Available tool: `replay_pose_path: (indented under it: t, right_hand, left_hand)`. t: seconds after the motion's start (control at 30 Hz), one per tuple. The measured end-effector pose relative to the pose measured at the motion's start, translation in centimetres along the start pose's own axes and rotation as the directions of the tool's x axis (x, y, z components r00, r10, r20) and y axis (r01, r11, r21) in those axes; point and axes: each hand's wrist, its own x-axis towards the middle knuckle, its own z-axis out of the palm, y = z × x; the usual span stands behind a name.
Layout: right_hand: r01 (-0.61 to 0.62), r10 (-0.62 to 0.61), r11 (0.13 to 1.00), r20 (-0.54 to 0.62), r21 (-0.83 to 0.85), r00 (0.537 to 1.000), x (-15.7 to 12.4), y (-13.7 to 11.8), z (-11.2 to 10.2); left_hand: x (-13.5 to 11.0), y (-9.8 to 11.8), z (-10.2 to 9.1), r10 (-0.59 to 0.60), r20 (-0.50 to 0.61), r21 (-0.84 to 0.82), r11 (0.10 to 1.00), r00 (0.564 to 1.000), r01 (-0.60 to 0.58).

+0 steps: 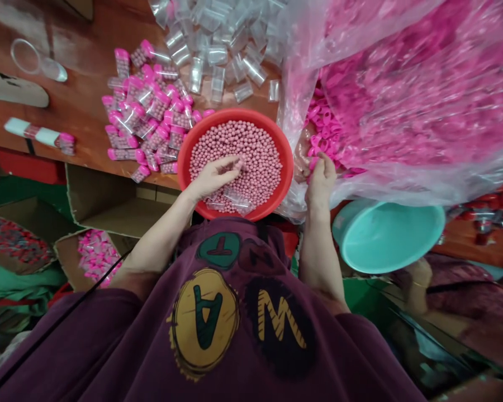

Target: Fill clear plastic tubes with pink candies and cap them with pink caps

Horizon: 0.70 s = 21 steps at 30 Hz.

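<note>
My left hand [218, 176] is over the red bowl [288, 167] of small pink beads [260, 151], its fingers closed together. A glint shows at its fingertips, but what it holds is too small to make out. Below it, a few clear plastic tubes [237, 202] lie on the beads near the bowl's front rim. At the mouth of a clear plastic bag [295, 106], my right hand [322, 181] pinches a pink cap [313, 162]. Loose pink caps [324, 125] spill out just beyond those fingers.
Bead-filled tubes with pink caps [146, 114] are heaped left of the bowl. Clear empty tubes [218, 56] lie behind it. A turquoise basin [394, 237] sits at the right, near another person's hand [420, 273]. Cardboard boxes [104, 195] stand low on the left.
</note>
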Motion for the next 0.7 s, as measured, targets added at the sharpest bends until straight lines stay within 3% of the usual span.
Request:
replay_pose_path:
  t: [0.1, 0.2, 0.37, 0.57, 0.7]
  right_hand:
    - [0.032, -0.062, 0.988, 0.195, 0.154, 0.979, -1.9, -3.7, 0.5]
    - [0.086, -0.177, 0.965, 0.377, 0.247, 0.909, -3.9, -8.4, 1.3]
    - [0.124, -0.271, 0.936, 0.452, 0.328, 0.85, -6.5, -14.6, 2.9]
    - [0.329, -0.423, 0.901, 0.403, 0.283, 0.811, -7.8, -15.8, 4.3]
    - [0.362, -0.438, 0.897, 0.396, 0.255, 0.807, -8.1, -15.2, 4.6]
  left_hand:
    - [-0.8, 0.3, 0.3, -0.082, 0.058, -0.199, 0.976, 0.995, 0.092]
    - [-1.0, 0.6, 0.6, -0.139, 0.102, -0.288, 0.944, 0.985, 0.163]
    - [-0.9, 0.9, 1.2, -0.186, 0.134, -0.391, 0.893, 0.973, 0.224]
    - [-1.6, 1.2, 2.1, -0.207, 0.082, -0.463, 0.859, 0.975, 0.221]
    - [-2.2, 1.0, 2.2, -0.172, 0.145, -0.505, 0.834, 0.974, 0.222]
